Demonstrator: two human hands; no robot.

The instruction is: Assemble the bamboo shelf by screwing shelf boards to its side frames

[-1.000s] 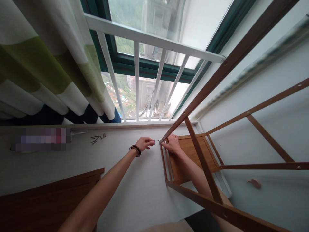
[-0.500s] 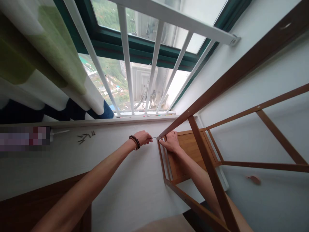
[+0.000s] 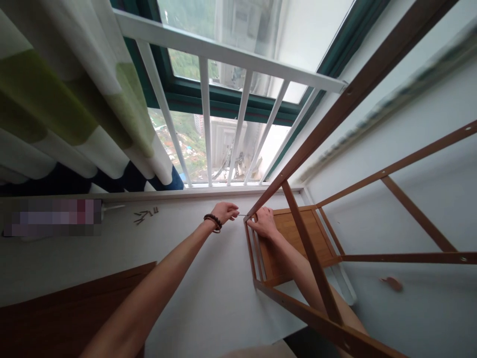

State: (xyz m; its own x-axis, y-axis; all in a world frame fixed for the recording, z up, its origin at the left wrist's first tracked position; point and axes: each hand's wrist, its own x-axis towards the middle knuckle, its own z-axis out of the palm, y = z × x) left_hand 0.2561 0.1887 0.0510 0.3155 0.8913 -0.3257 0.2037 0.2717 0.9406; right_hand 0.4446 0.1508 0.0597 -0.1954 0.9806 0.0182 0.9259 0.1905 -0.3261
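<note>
Your left hand (image 3: 225, 211) pinches a thin metal tool (image 3: 243, 215), its tip at the near corner of the wooden frame (image 3: 311, 258), which lies on the white worktop (image 3: 208, 288). Your right hand (image 3: 264, 223) has its grip closed on that corner. Loose screws (image 3: 145, 215) lie well to the left.

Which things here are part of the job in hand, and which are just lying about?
In hand: left hand pinching a thin metal tool at the wooden frame corner; right hand gripping that corner.
Lying about: loose fasteners, dark wooden panel, small wooden piece, curtain, all untouched.
</note>
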